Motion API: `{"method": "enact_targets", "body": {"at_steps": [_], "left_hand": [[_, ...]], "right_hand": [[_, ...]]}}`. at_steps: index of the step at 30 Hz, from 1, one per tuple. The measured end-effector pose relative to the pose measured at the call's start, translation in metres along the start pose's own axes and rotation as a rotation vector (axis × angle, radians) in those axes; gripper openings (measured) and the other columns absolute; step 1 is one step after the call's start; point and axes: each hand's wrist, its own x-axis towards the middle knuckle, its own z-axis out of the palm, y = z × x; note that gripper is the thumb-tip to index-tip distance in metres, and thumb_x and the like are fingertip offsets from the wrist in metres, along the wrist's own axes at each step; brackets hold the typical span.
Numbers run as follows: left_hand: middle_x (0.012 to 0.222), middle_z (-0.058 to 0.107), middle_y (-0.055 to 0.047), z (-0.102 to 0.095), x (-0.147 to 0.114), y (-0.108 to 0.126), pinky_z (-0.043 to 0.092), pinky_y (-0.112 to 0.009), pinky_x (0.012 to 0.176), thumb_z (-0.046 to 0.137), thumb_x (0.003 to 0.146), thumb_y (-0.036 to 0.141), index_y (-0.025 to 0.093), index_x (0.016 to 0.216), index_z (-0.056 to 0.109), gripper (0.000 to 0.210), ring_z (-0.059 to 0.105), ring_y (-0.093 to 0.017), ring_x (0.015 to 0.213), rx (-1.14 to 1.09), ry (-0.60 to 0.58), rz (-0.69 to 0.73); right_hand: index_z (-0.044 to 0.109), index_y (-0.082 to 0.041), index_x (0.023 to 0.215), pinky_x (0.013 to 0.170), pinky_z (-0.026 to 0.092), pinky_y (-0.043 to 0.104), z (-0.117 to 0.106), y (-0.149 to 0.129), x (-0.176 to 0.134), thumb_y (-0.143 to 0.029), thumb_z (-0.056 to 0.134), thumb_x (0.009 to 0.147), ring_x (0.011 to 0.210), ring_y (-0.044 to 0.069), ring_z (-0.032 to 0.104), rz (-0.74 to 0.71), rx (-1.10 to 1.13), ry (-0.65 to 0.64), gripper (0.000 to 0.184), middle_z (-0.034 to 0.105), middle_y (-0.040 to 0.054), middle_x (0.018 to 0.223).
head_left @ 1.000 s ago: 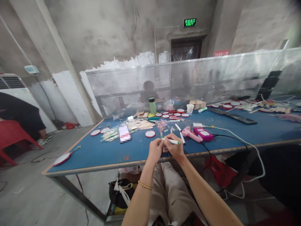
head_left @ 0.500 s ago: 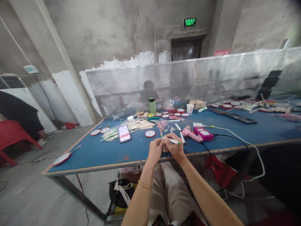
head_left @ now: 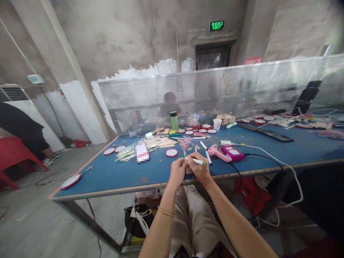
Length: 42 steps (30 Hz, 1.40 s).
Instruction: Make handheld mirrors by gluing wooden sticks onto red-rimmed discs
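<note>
My right hand [head_left: 198,167] is closed around a white marker with a green end [head_left: 198,161], its tip pointing left. My left hand [head_left: 178,170] pinches a thin flat stick [head_left: 185,152] that stands up between the hands, with green and reddish colour on its upper part. The marker's tip meets or nearly meets the stick; fingers hide the exact spot. Just beyond lies a tangle of coloured bands [head_left: 186,142]. More white markers [head_left: 208,157] lie to the right of my right hand. A round red-rimmed white disc [head_left: 171,153] rests left of the stick.
A pink glue gun [head_left: 219,153] and a purple box [head_left: 233,152] with cables sit on the right. Wooden sticks [head_left: 163,142], a green bottle [head_left: 174,121], a paper cup [head_left: 217,124] and several red-rimmed discs stand further back. A perforated metal screen [head_left: 150,96] borders the blue table [head_left: 113,179].
The marker in my right hand has shifted very slightly along the stick. My left hand keeps its place, and the things on the table are unchanged.
</note>
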Motion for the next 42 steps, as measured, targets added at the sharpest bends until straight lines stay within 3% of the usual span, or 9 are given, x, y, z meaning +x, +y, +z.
{"method": "enact_targets", "body": {"at_steps": [9,16,23,30,36,42], "left_hand": [[0.063,0.060,0.001,0.002,-0.003,0.005,0.051,-0.029,0.054,0.065,0.070,0.045,0.018,0.073,0.057,0.028,0.058,-0.015,0.054,-0.316,-0.082,-0.162],[0.059,0.056,0.002,0.000,-0.002,0.004,0.047,-0.024,0.055,0.063,0.074,0.041,0.017,0.064,0.054,0.028,0.054,-0.013,0.058,-0.153,-0.004,-0.064],[0.056,0.050,0.004,0.000,-0.006,0.015,0.043,-0.022,0.050,0.060,0.074,0.039,0.017,0.063,0.050,0.026,0.048,-0.010,0.052,-0.165,-0.028,-0.082],[0.055,0.048,0.004,0.000,-0.003,0.011,0.038,-0.020,0.050,0.060,0.073,0.036,0.017,0.059,0.049,0.026,0.044,-0.009,0.053,-0.093,0.008,-0.054],[0.056,0.051,0.004,0.001,-0.005,0.015,0.044,-0.022,0.049,0.060,0.072,0.038,0.018,0.063,0.050,0.024,0.047,-0.010,0.050,-0.193,-0.032,-0.110],[0.056,0.050,0.004,0.000,-0.004,0.012,0.043,-0.021,0.049,0.059,0.073,0.037,0.017,0.061,0.049,0.025,0.048,-0.010,0.052,-0.128,-0.010,-0.068]], "right_hand": [[0.054,-0.021,0.064,0.053,0.044,0.024,-0.001,0.002,-0.001,-0.024,0.054,0.084,0.048,0.011,0.052,-0.027,-0.034,0.103,0.020,0.056,-0.0033,0.053],[0.054,-0.020,0.063,0.052,0.043,0.023,0.000,0.004,-0.001,-0.024,0.053,0.084,0.050,0.011,0.052,-0.044,-0.004,0.053,0.021,0.057,-0.0023,0.056],[0.054,-0.020,0.063,0.052,0.043,0.023,0.001,0.006,-0.001,-0.024,0.052,0.082,0.051,0.011,0.052,-0.050,-0.001,0.037,0.020,0.057,-0.0021,0.057],[0.054,-0.020,0.063,0.051,0.043,0.023,0.001,0.006,-0.001,-0.023,0.052,0.082,0.050,0.011,0.051,-0.040,-0.023,0.040,0.019,0.056,-0.0024,0.057],[0.053,-0.020,0.063,0.051,0.043,0.023,0.002,0.006,-0.001,-0.025,0.052,0.083,0.049,0.011,0.051,-0.051,-0.020,0.059,0.021,0.056,-0.0024,0.056],[0.053,-0.021,0.063,0.050,0.043,0.023,0.002,0.005,-0.001,-0.024,0.052,0.083,0.049,0.011,0.051,-0.057,-0.033,0.056,0.020,0.056,-0.0024,0.056]]}}
